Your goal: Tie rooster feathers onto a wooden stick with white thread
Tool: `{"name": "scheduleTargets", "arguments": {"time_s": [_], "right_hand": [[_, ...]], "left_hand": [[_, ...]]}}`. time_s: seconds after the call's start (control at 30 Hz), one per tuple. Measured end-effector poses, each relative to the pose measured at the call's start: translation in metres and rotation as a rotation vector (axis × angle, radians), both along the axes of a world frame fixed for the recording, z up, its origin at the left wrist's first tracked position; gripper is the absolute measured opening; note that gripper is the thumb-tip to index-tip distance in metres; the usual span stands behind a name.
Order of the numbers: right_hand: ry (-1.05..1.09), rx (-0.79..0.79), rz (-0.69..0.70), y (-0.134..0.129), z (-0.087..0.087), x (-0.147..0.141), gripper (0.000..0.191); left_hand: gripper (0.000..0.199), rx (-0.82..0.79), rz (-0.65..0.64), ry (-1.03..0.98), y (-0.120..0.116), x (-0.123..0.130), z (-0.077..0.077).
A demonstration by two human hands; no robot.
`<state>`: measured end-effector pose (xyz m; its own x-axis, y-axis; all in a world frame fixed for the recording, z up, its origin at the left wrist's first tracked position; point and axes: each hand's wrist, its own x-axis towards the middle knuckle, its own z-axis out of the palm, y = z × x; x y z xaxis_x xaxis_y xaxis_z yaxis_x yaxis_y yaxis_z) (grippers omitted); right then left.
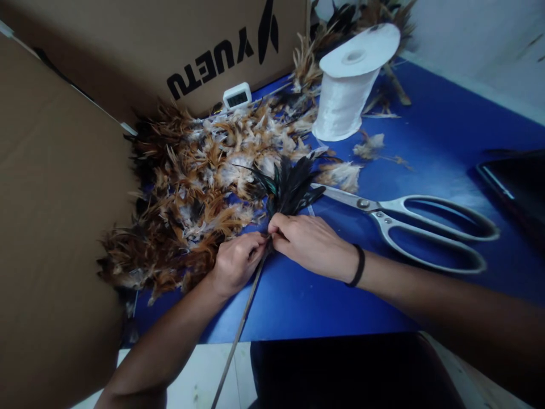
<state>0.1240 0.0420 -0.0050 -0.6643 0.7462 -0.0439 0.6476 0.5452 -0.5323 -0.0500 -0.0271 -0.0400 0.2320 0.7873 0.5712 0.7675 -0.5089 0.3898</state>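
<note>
A thin brown stick (pixel 238 332) slants up from below the table's edge, with dark, green-glossed feathers (pixel 289 184) fanned out at its top. My left hand (pixel 239 258) is closed round the stick just under the feathers. Beside it, my right hand (pixel 309 241) pinches at the base of the feathers, its fingertips meeting those of the left. Whatever fine thing lies between the fingertips is hidden. To the right of the dark feathers lie large scissors (pixel 383 213) with pale metal handles, their blade tips close to the feathers.
Brown and white feathers (pixel 200 182) heap over the left of the blue table (pixel 323 307). Behind stand a white ribbon spool (pixel 347 102), a small white digital clock (pixel 237 96) and a cardboard box (pixel 128 45). A dark phone-like object (pixel 519 182) sits at the right.
</note>
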Motion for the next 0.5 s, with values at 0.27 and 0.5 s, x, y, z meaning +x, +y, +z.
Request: {"name": "scheduleTargets", "arguments": {"time_s": [0.27,0.5], "right_hand": [[-0.013,0.021,0.018,-0.0018,-0.0001,-0.0002,0.014],[-0.014,0.016,0.014,-0.0005,-0.0011,0.0005,0.013]], "left_hand": [[0.015,-0.018,-0.008,-0.009,-0.0016,-0.0010,-0.0053],[0.014,-0.008,0.007,-0.007,-0.0020,-0.0001,-0.0039]]}}
